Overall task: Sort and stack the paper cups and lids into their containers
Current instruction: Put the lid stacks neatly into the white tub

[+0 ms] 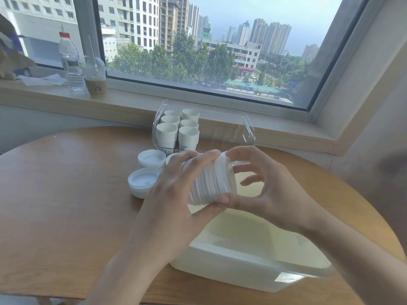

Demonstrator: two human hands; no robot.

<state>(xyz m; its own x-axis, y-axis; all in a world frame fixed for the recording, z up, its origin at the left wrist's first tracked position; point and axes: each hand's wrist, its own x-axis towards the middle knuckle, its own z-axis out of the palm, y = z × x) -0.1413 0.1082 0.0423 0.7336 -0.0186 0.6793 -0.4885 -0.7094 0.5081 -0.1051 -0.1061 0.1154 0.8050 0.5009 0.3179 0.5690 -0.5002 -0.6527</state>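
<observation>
Above the table I hold a sideways stack of white lids (209, 181). My left hand (174, 194) grips the stack from the left, fingers over the top and thumb beneath. My right hand (271, 186) pinches the stack's right end with thumb and fingertips. Below my hands sits a clear empty container (248, 258). A second clear container (226, 128) at the back holds several stacks of white paper cups (178, 130). Two piles of lids (143, 181) lie on the table to the left, and a third shows behind my left hand.
The round wooden table (66, 194) stands against a windowsill (132, 100). On the sill are a water bottle (70, 62), an iced drink cup (95, 78) with a straw, and crumpled paper (41, 79).
</observation>
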